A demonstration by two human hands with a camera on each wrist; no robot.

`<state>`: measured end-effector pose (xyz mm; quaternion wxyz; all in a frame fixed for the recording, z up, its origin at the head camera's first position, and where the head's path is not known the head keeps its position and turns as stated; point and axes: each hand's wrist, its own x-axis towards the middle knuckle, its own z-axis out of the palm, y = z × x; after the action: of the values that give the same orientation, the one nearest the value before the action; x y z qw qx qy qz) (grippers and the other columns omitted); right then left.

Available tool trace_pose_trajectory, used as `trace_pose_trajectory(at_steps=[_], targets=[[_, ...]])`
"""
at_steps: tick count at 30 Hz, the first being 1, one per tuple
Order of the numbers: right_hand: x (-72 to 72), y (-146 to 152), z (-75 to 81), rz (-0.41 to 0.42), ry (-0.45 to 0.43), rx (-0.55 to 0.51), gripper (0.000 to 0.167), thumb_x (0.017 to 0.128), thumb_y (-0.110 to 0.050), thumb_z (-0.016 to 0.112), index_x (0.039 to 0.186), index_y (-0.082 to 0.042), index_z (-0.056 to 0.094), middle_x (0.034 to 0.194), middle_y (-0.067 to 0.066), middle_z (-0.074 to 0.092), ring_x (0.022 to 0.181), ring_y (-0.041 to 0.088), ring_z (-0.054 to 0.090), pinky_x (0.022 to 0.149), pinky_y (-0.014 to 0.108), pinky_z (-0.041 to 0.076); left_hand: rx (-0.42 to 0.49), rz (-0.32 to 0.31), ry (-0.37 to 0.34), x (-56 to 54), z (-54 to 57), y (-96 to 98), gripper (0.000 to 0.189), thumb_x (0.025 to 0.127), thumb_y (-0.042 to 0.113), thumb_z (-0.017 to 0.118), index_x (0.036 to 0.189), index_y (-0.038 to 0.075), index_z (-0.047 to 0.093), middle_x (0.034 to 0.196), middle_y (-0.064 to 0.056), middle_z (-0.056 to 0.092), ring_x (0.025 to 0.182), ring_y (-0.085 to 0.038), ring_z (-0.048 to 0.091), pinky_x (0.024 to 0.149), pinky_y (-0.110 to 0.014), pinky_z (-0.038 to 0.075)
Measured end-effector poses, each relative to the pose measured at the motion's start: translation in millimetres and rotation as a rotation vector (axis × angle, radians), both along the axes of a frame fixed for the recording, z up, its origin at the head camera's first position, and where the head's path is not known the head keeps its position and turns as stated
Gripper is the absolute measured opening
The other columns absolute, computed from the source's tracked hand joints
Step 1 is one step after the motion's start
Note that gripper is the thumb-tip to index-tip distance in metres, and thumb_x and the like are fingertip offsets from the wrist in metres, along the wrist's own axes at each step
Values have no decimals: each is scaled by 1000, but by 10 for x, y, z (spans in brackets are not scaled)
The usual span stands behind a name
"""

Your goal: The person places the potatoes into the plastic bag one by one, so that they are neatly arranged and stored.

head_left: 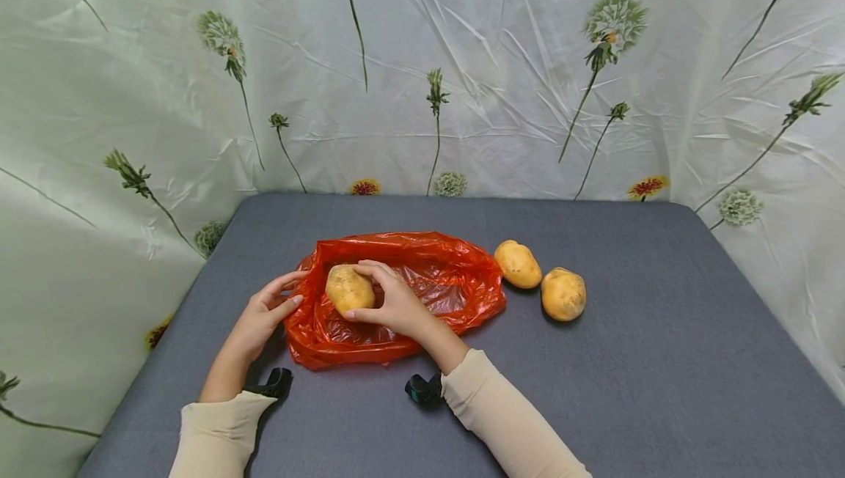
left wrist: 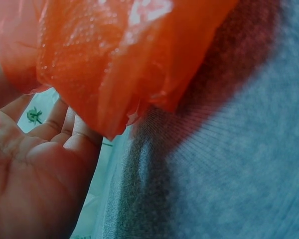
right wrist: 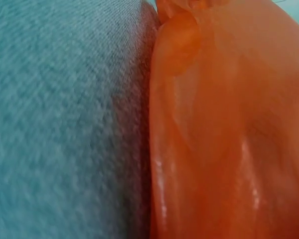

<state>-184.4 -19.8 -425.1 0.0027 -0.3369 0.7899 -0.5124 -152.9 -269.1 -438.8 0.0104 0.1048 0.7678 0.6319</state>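
In the head view, a red plastic bag [head_left: 389, 352] lies spread with its mouth facing up. My right hand [head_left: 394, 303] reaches over the bag and grips a potato [head_left: 348, 290] at its left part, thumb at the near side and fingers at the far side. At the bag's left edge my left hand [head_left: 259, 320] touches the plastic, thumb and fingers apart. The left wrist view has the palm [left wrist: 40, 179] facing the camera, with the fingertips hidden behind the bag [left wrist: 104, 64]. Red plastic [right wrist: 219, 124] covers much of the right wrist view, where the hand is hidden.
Two more potatoes, one [head_left: 518, 265] close by the bag's right end and another [head_left: 563, 294] just beyond it, lie on the dark grey table [head_left: 634, 390]. A flower-printed curtain [head_left: 502, 97] hangs behind and beside the table.
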Motion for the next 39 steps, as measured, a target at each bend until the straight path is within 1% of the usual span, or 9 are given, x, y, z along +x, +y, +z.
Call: trace_pose_trajectory(at_steps=[6, 11, 14, 24, 31, 39], targets=[[8, -59, -9, 8, -34, 11, 66, 71, -22, 78, 127, -7, 46, 131, 7, 41, 115, 13, 41, 91, 24, 36, 9, -1, 7, -6, -4, 2, 40, 91, 7, 51, 129, -2, 41, 109, -7, 48, 86, -12, 56, 67, -24, 48], [5, -114, -23, 7, -20, 59, 67, 71, -26, 77, 128, -8, 46, 132, 10, 41, 116, 13, 40, 92, 24, 35, -9, 7, -1, -7, -7, -4, 40, 91, 7, 51, 129, -2, 41, 110, -7, 47, 85, -12, 56, 68, -23, 48], [6, -144, -38, -1, -17, 91, 68, 71, -28, 77, 127, -8, 46, 131, 8, 43, 118, 12, 39, 94, 24, 33, -13, 9, -5, -8, -9, -7, 40, 91, 7, 51, 129, -2, 41, 110, -7, 47, 86, -12, 56, 68, -23, 48], [18, -193, -105, -1, -77, 146, 68, 71, -31, 76, 128, -12, 45, 129, 1, 43, 117, 11, 39, 93, 25, 33, -11, 1, 1, -4, 0, -1, 40, 91, 6, 51, 129, -3, 40, 109, -8, 48, 86, -11, 57, 69, -23, 48], [24, -181, -97, 1, -92, 152, 68, 72, -31, 76, 129, -13, 44, 130, 2, 42, 116, 12, 40, 92, 25, 34, -9, -3, -1, -1, 9, 4, 40, 91, 7, 51, 129, -2, 41, 110, -8, 48, 87, -12, 57, 70, -24, 48], [26, -129, -32, 10, -54, 119, 67, 74, -30, 75, 130, -9, 44, 131, 3, 41, 116, 13, 41, 93, 25, 34, -15, -2, -8, -12, -8, -7, 41, 91, 7, 51, 130, -1, 40, 111, -7, 48, 88, -12, 56, 70, -24, 48]])
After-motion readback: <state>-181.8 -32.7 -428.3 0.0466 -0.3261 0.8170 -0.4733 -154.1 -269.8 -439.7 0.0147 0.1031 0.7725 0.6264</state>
